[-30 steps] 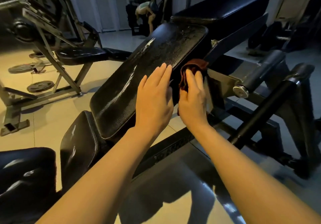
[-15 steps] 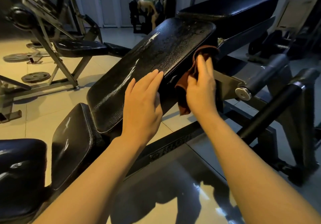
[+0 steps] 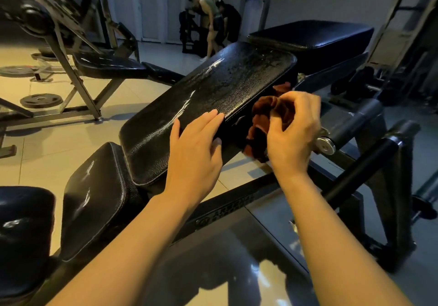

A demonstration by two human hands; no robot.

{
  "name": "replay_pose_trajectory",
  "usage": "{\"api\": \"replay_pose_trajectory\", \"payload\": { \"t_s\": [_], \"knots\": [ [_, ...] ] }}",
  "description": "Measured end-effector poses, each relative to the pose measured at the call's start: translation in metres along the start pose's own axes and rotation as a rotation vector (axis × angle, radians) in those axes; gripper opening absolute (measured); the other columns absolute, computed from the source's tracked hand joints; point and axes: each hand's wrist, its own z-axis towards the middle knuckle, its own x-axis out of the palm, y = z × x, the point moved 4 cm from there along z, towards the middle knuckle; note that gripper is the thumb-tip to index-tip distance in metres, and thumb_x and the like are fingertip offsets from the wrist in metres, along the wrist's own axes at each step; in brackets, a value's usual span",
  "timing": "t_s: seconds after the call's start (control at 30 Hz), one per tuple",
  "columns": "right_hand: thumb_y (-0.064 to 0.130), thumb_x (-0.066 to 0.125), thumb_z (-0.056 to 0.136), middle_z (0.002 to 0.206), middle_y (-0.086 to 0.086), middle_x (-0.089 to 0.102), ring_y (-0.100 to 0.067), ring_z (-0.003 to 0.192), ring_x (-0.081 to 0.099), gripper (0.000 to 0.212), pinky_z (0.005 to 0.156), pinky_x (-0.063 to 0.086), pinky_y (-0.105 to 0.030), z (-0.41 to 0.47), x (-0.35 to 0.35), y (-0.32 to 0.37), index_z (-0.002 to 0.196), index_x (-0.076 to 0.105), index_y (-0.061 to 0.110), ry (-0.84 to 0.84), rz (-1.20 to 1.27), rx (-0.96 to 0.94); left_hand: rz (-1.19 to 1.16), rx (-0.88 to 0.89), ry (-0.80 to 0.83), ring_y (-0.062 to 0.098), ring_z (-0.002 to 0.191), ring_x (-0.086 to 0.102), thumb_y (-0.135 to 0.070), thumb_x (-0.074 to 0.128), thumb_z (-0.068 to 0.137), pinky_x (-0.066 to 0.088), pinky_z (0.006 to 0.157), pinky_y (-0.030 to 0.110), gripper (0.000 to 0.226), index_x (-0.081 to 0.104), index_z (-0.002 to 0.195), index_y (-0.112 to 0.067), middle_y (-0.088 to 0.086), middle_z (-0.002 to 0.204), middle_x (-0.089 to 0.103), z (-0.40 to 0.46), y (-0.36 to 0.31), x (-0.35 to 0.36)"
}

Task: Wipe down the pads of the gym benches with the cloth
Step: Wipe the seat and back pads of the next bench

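Cloth [image 3: 262, 125]: lower part hidden behind right hand [image 3: 292, 130]. Seat pad [image 3: 21, 232]: cut by left edge. Frame lettering [image 3: 227, 210]: too dim to read. Background people [image 3: 213, 18]: small, indistinct.

Under the left hand [image 3: 194, 153], the back pad [image 3: 208, 101] is black pebbled vinyl, glossy with wet streaks. The right hand [image 3: 294, 130] grips a rust-brown terry cloth [image 3: 263, 113], matt and nubby. Beside it, a shiny metal end cap [image 3: 326, 146].

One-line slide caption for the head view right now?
Right hand bunches the reddish-brown cloth at the long back pad's side while the left hand rests on its edge.
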Motion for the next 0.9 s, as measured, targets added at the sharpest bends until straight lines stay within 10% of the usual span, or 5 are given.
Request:
{"api": "replay_pose_trajectory", "payload": {
  "t_s": [0.3, 0.6, 0.77, 0.9],
  "knots": [
    [0.006, 0.050, 0.095, 0.155, -0.016, 0.031, -0.025, 0.145, 0.024, 0.056, 0.118, 0.019, -0.024, -0.047, 0.048, -0.006, 0.148, 0.032, 0.008, 0.125, 0.054, 0.022, -0.014, -0.008, -0.071, 0.011, 0.135, 0.040, -0.012, 0.052, 0.093, 0.010, 0.120, 0.049, 0.045, 0.051, 0.137, -0.018, -0.002, 0.141, 0.051, 0.001, -0.002, 0.005],
    [0.000, 0.055, 0.091, 0.128, -0.014, 0.060, -0.028, 0.123, 0.051, 0.036, 0.108, 0.038, -0.023, -0.072, 0.053, 0.004, 0.127, 0.060, 0.003, 0.006, 0.008, -0.096, 0.021, 0.034, -0.007, 0.011, 0.140, 0.032, -0.003, 0.053, 0.091, 0.008, 0.120, 0.048, 0.054, 0.045, 0.142, -0.018, -0.002, 0.148, 0.043, -0.009, 0.001, 0.001],
    [0.004, 0.056, 0.092, 0.125, -0.008, 0.058, -0.007, 0.113, 0.051, 0.036, 0.088, 0.036, 0.000, -0.022, 0.033, -0.002, 0.128, 0.054, 0.007, -0.096, 0.121, 0.104, 0.096, 0.106, 0.005, 0.012, 0.137, 0.034, -0.003, 0.054, 0.089, 0.011, 0.118, 0.039, 0.054, 0.046, 0.141, -0.015, 0.001, 0.146, 0.046, -0.024, 0.012, -0.008],
    [0.000, 0.059, 0.089, 0.103, -0.013, 0.058, -0.011, 0.094, 0.054, 0.005, 0.080, 0.042, -0.008, -0.062, 0.048, 0.015, 0.092, 0.062, 0.002, -0.033, 0.029, -0.048, 0.122, 0.145, 0.018, 0.012, 0.136, 0.034, -0.007, 0.051, 0.087, 0.018, 0.116, 0.040, 0.055, 0.046, 0.141, -0.013, 0.003, 0.146, 0.046, -0.029, 0.018, -0.011]
  ]
}}
